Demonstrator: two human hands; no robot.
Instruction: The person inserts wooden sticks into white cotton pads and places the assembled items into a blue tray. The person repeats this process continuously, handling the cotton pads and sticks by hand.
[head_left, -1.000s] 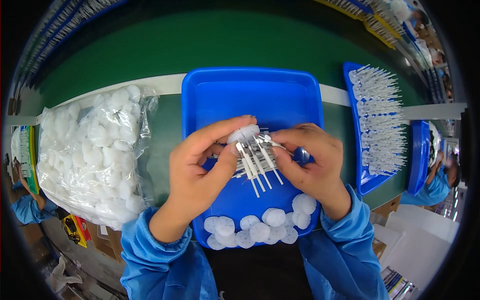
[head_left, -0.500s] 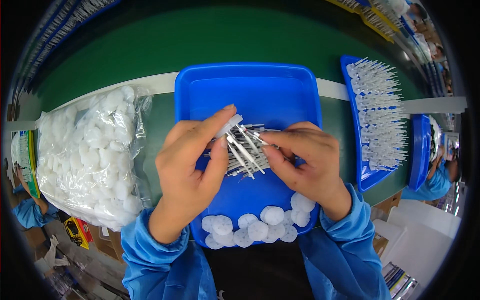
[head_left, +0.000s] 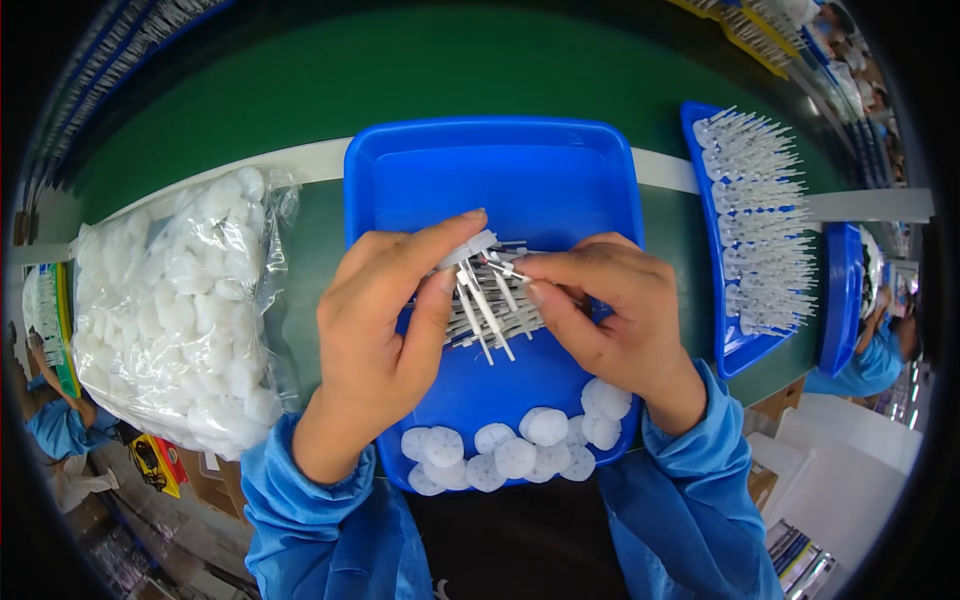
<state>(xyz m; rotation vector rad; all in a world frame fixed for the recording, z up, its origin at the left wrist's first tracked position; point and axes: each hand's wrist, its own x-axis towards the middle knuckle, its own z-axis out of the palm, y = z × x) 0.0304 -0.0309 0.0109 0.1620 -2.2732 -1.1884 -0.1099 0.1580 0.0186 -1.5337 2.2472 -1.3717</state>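
Above a blue tray, my left hand pinches a round white plastic disc tilted on its side. Several thin white rods stick out of the disc toward the lower right. My right hand holds one slim white rod between thumb and forefinger, its end close to the disc; whether it touches is hidden by the fingers. Beneath both hands lies a pile of similar rods. Loose white discs with small holes are spread along the tray's near edge.
A clear bag full of white discs lies at the left. On the right, another blue tray carries rows of discs with rods standing in them. Other people's blue sleeves show at both sides. A pale strip crosses the green table.
My right hand has shifted slightly, and the rod in it is now angled against the disc's rod side. The disc has turned a little in my left hand. The view has moved slightly.
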